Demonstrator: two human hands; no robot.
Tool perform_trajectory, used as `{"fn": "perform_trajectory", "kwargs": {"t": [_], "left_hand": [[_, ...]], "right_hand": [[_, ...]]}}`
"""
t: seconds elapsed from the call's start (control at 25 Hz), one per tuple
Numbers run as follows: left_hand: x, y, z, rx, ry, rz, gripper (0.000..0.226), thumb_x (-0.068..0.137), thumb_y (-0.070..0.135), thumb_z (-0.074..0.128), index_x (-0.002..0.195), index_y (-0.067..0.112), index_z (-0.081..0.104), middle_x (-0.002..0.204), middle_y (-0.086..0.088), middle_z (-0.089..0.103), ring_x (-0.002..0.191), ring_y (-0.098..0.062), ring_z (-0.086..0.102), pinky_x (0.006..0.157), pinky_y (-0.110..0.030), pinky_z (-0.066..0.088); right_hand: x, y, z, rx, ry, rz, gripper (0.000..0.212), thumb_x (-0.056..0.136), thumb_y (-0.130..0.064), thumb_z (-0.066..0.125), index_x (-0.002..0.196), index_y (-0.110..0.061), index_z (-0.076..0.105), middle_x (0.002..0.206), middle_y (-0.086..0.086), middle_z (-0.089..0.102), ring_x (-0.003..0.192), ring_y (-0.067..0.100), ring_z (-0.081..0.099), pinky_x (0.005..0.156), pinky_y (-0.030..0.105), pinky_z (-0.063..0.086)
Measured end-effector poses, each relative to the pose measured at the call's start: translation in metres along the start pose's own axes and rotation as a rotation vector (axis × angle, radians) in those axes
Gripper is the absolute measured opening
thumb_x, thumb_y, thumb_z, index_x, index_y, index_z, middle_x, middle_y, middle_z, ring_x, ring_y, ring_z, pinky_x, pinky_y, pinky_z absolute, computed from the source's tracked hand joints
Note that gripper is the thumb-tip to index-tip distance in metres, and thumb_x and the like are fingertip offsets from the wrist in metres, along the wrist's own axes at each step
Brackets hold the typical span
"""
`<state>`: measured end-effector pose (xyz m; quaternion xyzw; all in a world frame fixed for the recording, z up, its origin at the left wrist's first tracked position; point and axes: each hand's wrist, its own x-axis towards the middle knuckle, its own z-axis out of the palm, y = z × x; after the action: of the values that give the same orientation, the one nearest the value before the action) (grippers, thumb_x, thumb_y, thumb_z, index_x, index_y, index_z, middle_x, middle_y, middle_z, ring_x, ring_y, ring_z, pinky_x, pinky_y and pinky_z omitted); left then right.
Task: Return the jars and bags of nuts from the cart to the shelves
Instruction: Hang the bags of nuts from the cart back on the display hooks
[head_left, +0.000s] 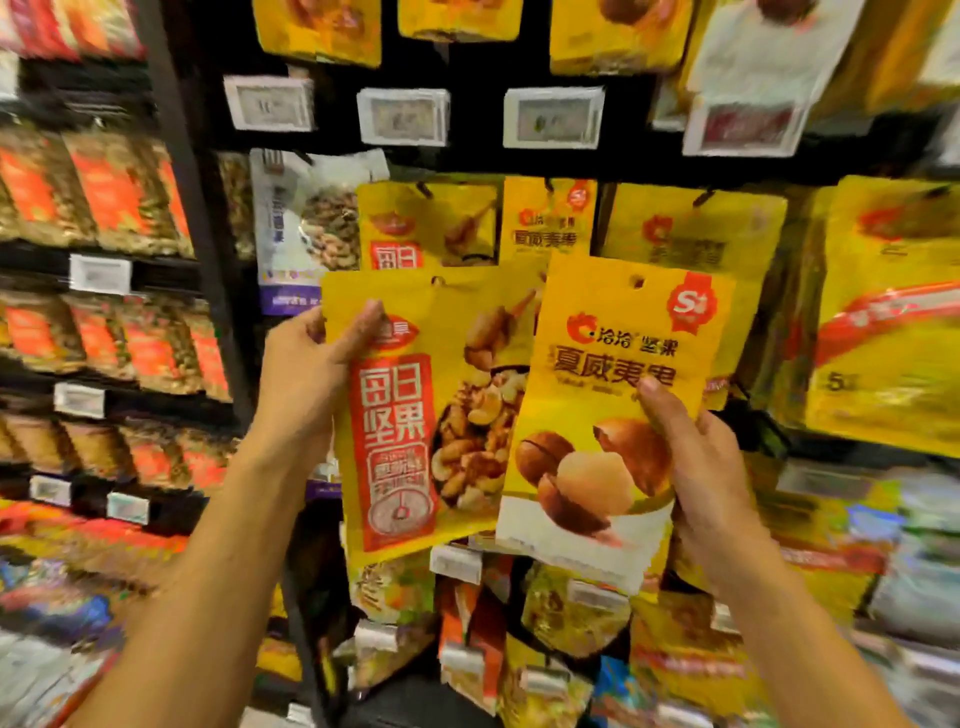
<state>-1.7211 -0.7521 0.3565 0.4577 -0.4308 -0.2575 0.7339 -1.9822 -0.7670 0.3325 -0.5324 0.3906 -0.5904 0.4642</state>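
My left hand (311, 374) grips the upper left corner of a yellow bag of mixed nuts (431, 415) with a red label panel. My right hand (696, 467) holds a yellow bag of macadamia nuts (597, 415) by its right edge, thumb on the front. Both bags are raised side by side in front of the hanging display, and the macadamia bag overlaps the mixed-nut bag's right edge. Behind them, matching bags hang on pegs: a mixed-nut bag (426, 223) and a macadamia bag (548, 218). The cart is out of view.
White price tags (402, 115) line the black rail above the pegs. A white and purple nut bag (306, 223) hangs left. Shelves of orange-labelled bags (114, 192) fill the left side. Larger yellow bags (883, 312) hang right, and more packets sit below.
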Motion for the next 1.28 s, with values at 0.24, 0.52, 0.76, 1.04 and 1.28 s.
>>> {"fn": "perform_trajectory", "kwargs": {"t": [0.24, 0.52, 0.76, 1.04, 1.28], "left_hand": [[0.045, -0.011, 0.033, -0.03, 0.027, 0.036, 0.015, 0.078, 0.034, 0.068, 0.081, 0.019, 0.067, 0.074, 0.006, 0.074, 0.066, -0.008, 0.07, 0.055, -0.02, 0.054], [0.118, -0.013, 0.017, 0.057, 0.109, 0.247, 0.017, 0.088, 0.034, 0.062, 0.074, 0.026, 0.06, 0.068, 0.01, 0.072, 0.063, -0.007, 0.069, 0.054, -0.02, 0.054], [0.195, -0.028, 0.018, 0.016, 0.039, 0.244, 0.024, 0.089, 0.03, 0.061, 0.067, 0.021, 0.06, 0.06, 0.007, 0.069, 0.053, -0.007, 0.066, 0.047, -0.02, 0.051], [0.223, -0.048, 0.029, -0.031, -0.006, 0.182, 0.03, 0.088, 0.03, 0.063, 0.06, 0.023, 0.054, 0.051, 0.007, 0.064, 0.046, -0.006, 0.062, 0.043, -0.017, 0.046], [0.234, -0.058, 0.04, 0.121, 0.048, 0.18, 0.022, 0.088, 0.034, 0.063, 0.071, 0.02, 0.062, 0.062, 0.005, 0.069, 0.055, -0.008, 0.067, 0.051, -0.024, 0.051]], "right_hand": [[0.049, 0.003, -0.008, 0.023, -0.028, 0.016, 0.034, 0.052, -0.063, 0.063, 0.079, -0.044, 0.073, 0.092, -0.014, 0.074, 0.097, 0.014, 0.066, 0.093, 0.04, 0.048], [0.096, 0.016, 0.041, 0.128, -0.075, 0.018, 0.028, 0.06, -0.051, 0.064, 0.081, -0.038, 0.075, 0.095, -0.009, 0.074, 0.091, 0.013, 0.07, 0.08, 0.035, 0.053], [0.124, 0.024, 0.084, 0.15, 0.05, -0.015, 0.019, 0.063, -0.047, 0.061, 0.075, -0.043, 0.074, 0.088, -0.011, 0.075, 0.076, 0.005, 0.07, 0.061, 0.02, 0.057], [0.136, 0.02, 0.089, 0.14, 0.119, -0.029, 0.016, 0.065, -0.043, 0.061, 0.073, -0.041, 0.075, 0.078, -0.011, 0.074, 0.067, 0.004, 0.07, 0.048, 0.015, 0.05], [0.143, 0.018, 0.091, 0.126, 0.079, 0.025, 0.026, 0.065, -0.044, 0.062, 0.082, -0.03, 0.076, 0.089, -0.006, 0.075, 0.076, 0.01, 0.072, 0.051, 0.019, 0.053]]}}
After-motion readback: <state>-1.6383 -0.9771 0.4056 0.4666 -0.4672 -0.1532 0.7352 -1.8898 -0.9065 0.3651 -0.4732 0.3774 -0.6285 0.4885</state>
